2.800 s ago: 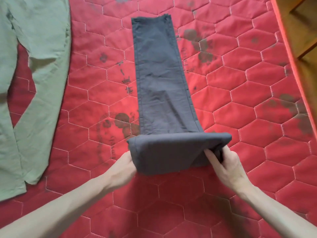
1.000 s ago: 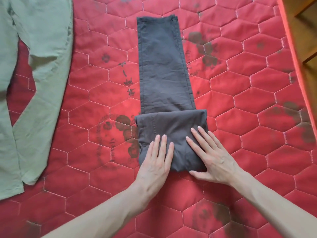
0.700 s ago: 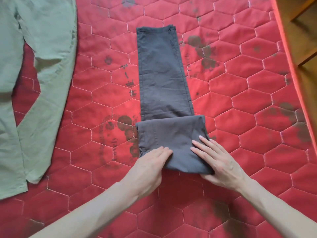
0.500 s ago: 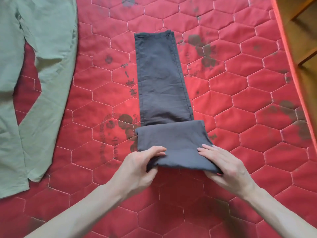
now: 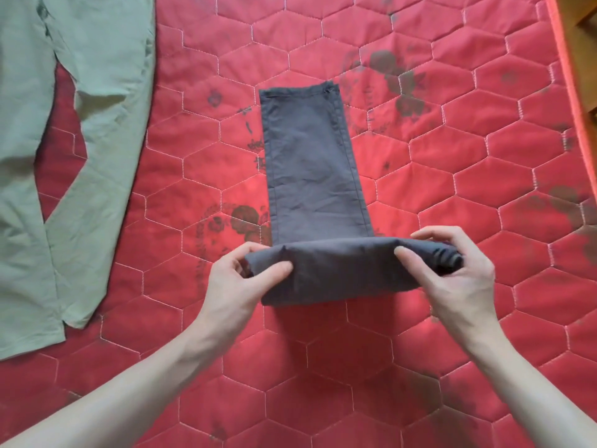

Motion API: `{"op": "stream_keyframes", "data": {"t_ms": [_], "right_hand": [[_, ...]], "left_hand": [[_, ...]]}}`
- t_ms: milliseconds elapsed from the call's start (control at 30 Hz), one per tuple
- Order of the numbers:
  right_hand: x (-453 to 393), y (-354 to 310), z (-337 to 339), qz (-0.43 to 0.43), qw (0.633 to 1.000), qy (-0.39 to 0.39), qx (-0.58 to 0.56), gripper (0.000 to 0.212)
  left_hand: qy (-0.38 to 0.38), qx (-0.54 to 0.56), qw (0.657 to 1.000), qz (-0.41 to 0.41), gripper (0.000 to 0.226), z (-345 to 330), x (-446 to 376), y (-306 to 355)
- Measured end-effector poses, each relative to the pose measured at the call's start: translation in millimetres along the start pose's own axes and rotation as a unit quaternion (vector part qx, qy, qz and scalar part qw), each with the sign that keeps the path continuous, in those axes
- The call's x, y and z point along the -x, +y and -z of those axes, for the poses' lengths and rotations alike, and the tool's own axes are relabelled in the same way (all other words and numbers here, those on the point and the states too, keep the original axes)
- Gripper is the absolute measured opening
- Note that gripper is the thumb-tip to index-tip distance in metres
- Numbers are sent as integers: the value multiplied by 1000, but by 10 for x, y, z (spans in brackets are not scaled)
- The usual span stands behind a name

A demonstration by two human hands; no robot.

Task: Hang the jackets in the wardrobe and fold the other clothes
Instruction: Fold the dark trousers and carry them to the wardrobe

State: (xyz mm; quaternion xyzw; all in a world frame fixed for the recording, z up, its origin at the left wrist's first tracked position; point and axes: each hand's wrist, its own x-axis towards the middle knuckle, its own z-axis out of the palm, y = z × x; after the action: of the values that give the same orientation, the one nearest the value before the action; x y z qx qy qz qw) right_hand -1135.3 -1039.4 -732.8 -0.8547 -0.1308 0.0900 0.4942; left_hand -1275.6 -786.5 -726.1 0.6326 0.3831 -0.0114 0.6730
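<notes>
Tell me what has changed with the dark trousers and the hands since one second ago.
Both hands went from lying flat on the folded part to gripping its ends: the left hand at the left end, the right hand at the right. The folded bundle of the dark trousers is lifted and turned over farther from the person. The green garment on the red quilt stayed put.

Two bare forearms come into the head view from the bottom edge, without sleeves, watch, bracelet or rings. The left hand (image 5: pixel 237 287) and the right hand (image 5: pixel 452 282) wear no gloves. The fingers (image 5: pixel 408 253) are slim, and the nails are short and without any polish.
</notes>
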Motion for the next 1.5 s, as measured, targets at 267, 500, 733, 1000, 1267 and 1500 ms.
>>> {"op": "stream_keyframes", "data": {"t_ms": [267, 500, 733, 1000, 1267, 1500], "right_hand": [[-256, 339, -711, -83, 996, 25, 7, 61], [-650, 550, -1017, -67, 993, 16, 99, 37], [-689, 579, -1112, -93, 946, 29, 308, 45], [-687, 638, -1024, 125, 909, 24, 397, 72], [-818, 862, -1041, 189, 917, -138, 323, 82], [-778, 808, -972, 226, 887, -170, 366, 85]], "left_hand": [[66, 89, 994, 12, 43, -176, -544, -74], [76, -97, 991, -48, 24, -237, -798, -383], [75, -207, 975, -37, 21, -240, -1089, -389], [166, -499, 817, -237, 55, -281, -851, -564], [-9, -593, 739, -319, 66, -200, -937, -819], [-16, -667, 683, -298, 73, -344, -943, -785]]}}
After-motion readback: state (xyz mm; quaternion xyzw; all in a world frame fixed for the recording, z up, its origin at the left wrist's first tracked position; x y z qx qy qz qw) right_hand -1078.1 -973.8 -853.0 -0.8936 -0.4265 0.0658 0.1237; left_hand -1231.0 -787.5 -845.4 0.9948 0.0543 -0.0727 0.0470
